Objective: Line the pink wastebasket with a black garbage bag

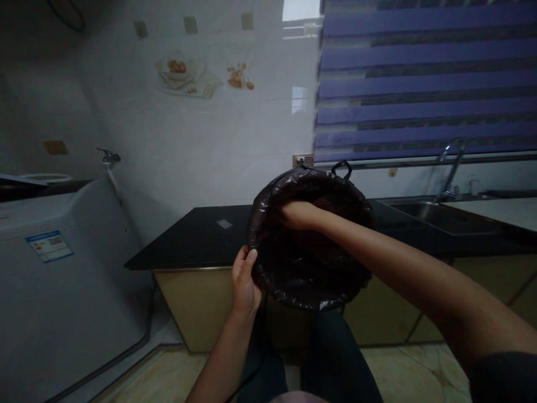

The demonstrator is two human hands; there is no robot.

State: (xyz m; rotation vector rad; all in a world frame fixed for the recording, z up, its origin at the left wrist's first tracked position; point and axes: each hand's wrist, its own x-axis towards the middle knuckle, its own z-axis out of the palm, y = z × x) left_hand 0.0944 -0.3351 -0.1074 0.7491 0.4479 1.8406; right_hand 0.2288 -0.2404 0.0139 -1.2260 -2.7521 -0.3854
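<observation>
A round bin lined with a dark, shiny plastic bag (pixel 310 291) is tilted so that its mouth faces me, above my knees. The bag is folded over the rim, and a black loop (pixel 342 169) sticks up at the top right. My left hand (pixel 246 281) pinches the left side of the rim, thumb on the bag. My right hand (pixel 296 215) reaches inside the mouth toward the inner left wall; its fingers are hidden in the dark interior.
Behind the bin runs a black countertop (pixel 188 238) over pale cabinets (pixel 197 308). A sink (pixel 444 215) with a faucet (pixel 451 170) is at the right. A white appliance (pixel 75 302) stands at the left, near a wall tap (pixel 109 157).
</observation>
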